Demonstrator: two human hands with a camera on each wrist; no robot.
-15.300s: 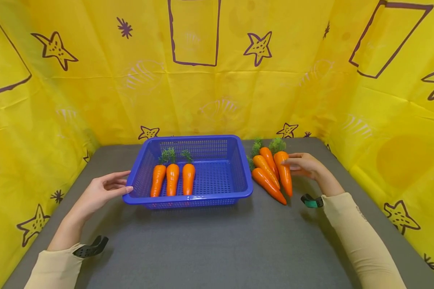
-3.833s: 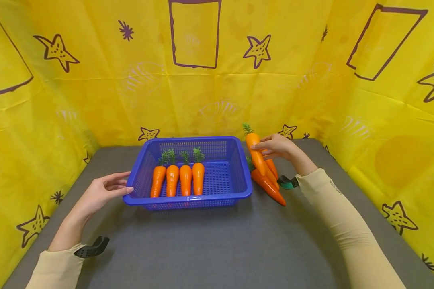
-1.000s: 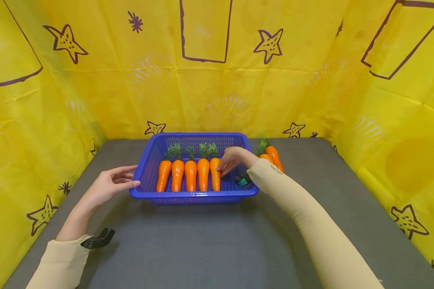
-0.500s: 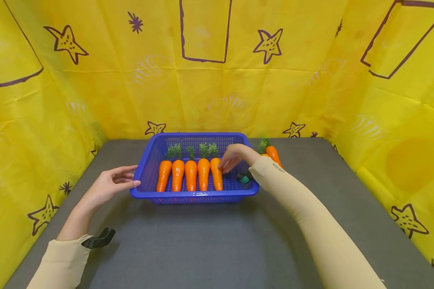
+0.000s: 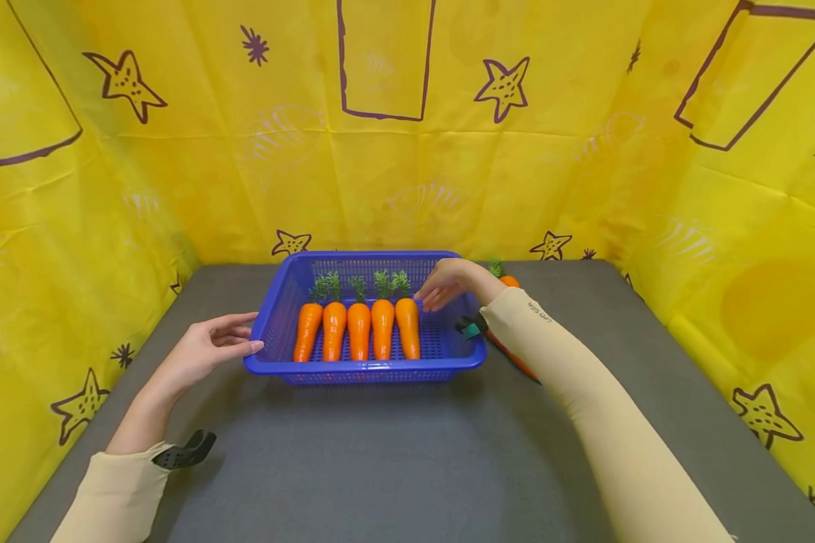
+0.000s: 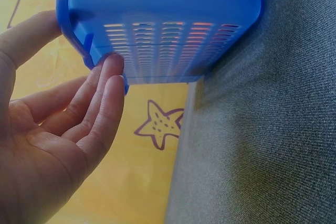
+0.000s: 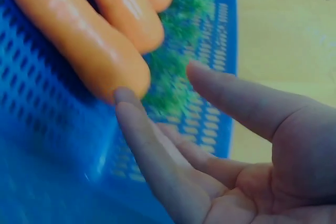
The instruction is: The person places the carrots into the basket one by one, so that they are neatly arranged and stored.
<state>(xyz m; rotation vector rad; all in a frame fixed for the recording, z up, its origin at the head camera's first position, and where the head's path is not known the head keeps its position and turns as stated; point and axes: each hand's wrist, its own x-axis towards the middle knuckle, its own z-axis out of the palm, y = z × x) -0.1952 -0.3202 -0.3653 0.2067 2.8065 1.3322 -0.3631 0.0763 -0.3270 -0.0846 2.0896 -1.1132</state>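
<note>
Grey tabletop: blue basket (image 5: 272, 320) now holds five carrots (image 5: 358, 329); right hand (image 5: 448, 282), fingers spread and empty, has let go of the fifth carrot (image 5: 407, 327). Left hand (image 5: 207, 351) rests flat against the basket's left rim.

Left hand (image 5: 207, 352) — palm turned inward, fingers (image 6: 102, 95) straight and together, thumb raised apart; forearm in a beige sleeve (image 5: 112, 501) angled forward from lower left.
Right hand (image 5: 450, 281) — lifted, fingers (image 7: 152, 166) loosely extended, thumb spread, holding nothing; sleeved arm stretched diagonally forward.
</note>
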